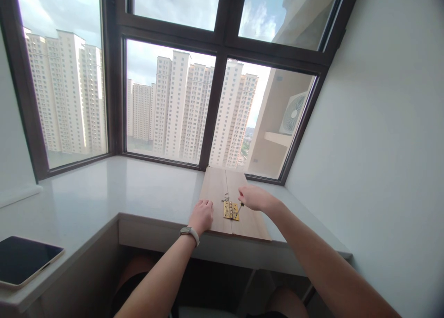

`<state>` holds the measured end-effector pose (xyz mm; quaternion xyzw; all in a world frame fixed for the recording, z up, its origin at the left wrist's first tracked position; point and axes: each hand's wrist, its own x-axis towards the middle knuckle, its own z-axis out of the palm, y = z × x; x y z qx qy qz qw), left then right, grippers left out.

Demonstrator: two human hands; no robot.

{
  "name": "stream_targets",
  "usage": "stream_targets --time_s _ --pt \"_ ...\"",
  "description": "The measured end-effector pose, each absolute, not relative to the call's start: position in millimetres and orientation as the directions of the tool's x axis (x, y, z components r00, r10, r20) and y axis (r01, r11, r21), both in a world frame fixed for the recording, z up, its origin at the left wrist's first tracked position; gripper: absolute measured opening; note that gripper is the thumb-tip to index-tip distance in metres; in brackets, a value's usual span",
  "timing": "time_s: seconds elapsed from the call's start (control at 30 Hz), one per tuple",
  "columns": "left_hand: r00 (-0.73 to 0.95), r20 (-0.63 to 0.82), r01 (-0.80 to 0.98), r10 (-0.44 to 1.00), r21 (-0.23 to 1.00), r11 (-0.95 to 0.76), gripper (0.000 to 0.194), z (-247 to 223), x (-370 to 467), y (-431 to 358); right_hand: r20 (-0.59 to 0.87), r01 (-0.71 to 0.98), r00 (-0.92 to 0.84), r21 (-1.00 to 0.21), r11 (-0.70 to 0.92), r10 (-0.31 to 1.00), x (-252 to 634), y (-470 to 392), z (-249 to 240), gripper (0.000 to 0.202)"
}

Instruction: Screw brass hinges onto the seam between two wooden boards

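A brass hinge (227, 210) lies unfolded across the seam between two light wooden boards (214, 183), one leaf on each. My right hand (255, 197) is closed around a screwdriver (239, 210), mostly hidden in the fist. Its thin shaft slants down to the hinge's right leaf, but whether the tip sits in a screw is too small to tell. Several loose screws (225, 197) are scattered just beyond the hinge. With fingers laid on the left board near its left edge, my left hand (202, 216) holds nothing and wears a watch (189, 233) at the wrist.
The boards rest on a white windowsill counter (152, 188), their near ends at its front edge. A dark-screened tablet (26, 260) lies at the far left. Dark-framed windows (169, 100) rise behind, and a white wall (374, 123) borders the right side.
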<state>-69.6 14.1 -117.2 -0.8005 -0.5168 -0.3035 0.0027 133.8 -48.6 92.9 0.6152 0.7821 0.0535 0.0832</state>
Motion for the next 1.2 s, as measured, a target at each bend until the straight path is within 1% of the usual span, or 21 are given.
stream_targets --time_s 0.07,0.13,0.23,0.33,0.4,0.47,0.6,0.73,0.87,0.97,1.03,1.1,1.2 --pt "0.279 0.486 0.831 0.828 0.311 -0.462 0.03 -116.1 -69.4 13.3 -0.071 0.948 -0.252 0.182 0.261 0.965 134.9 -48.5 92.3 0.015" --pt "0.273 0.486 0.828 0.83 0.32 -0.46 0.03 -115.0 -69.4 12.5 -0.077 0.944 -0.268 0.177 0.278 0.96 135.2 -48.7 91.3 0.014" --pt "0.274 0.483 0.823 0.832 0.33 -0.463 0.031 -113.2 -69.4 11.1 -0.081 0.944 -0.273 0.169 0.283 0.959 134.2 -49.0 90.1 0.02" --pt "0.28 0.465 0.823 0.84 0.334 -0.46 0.032 -111.6 -69.3 10.1 -0.052 0.961 -0.218 0.164 0.224 0.975 133.1 -48.6 89.7 0.03" --pt "0.28 0.459 0.823 0.843 0.338 -0.457 0.032 -111.4 -69.1 10.0 -0.022 0.966 -0.179 0.185 0.18 0.984 133.4 -47.9 89.7 0.04" --pt "0.277 0.465 0.821 0.841 0.34 -0.459 0.032 -112.2 -69.1 10.5 -0.009 0.961 -0.174 0.217 0.171 0.985 134.5 -47.6 89.9 0.042" --pt "0.278 0.474 0.818 0.836 0.339 -0.464 0.031 -114.9 -69.7 12.3 -0.012 0.95 -0.213 0.232 0.21 0.977 137.2 -48.4 90.8 0.027" --pt "0.28 0.482 0.814 0.83 0.339 -0.471 0.03 -115.8 -70.3 12.9 -0.014 0.949 -0.254 0.187 0.253 0.967 138.0 -48.1 89.4 0.019" --pt "0.271 0.477 0.822 0.836 0.337 -0.458 0.03 -114.6 -69.7 12.3 -0.039 0.954 -0.261 0.139 0.264 0.964 136.4 -46.5 85.4 0.029" --pt "0.268 0.469 0.828 0.841 0.334 -0.45 0.029 -113.6 -69.0 11.6 -0.015 0.971 -0.198 0.136 0.198 0.98 135.0 -46.1 84.6 0.04" --pt "0.269 0.473 0.825 0.839 0.336 -0.454 0.03 -113.3 -69.0 11.2 0.002 0.975 -0.164 0.151 0.162 0.986 134.8 -46.2 85.8 0.044" --pt "0.272 0.474 0.821 0.837 0.339 -0.459 0.03 -113.1 -69.3 10.8 0.0 0.971 -0.165 0.177 0.162 0.986 135.4 -46.6 87.8 0.039" --pt "0.271 0.461 0.824 0.845 0.343 -0.451 0.03 -112.7 -69.7 10.2 -0.022 0.958 -0.208 0.197 0.208 0.978 137.0 -47.8 90.1 0.019"
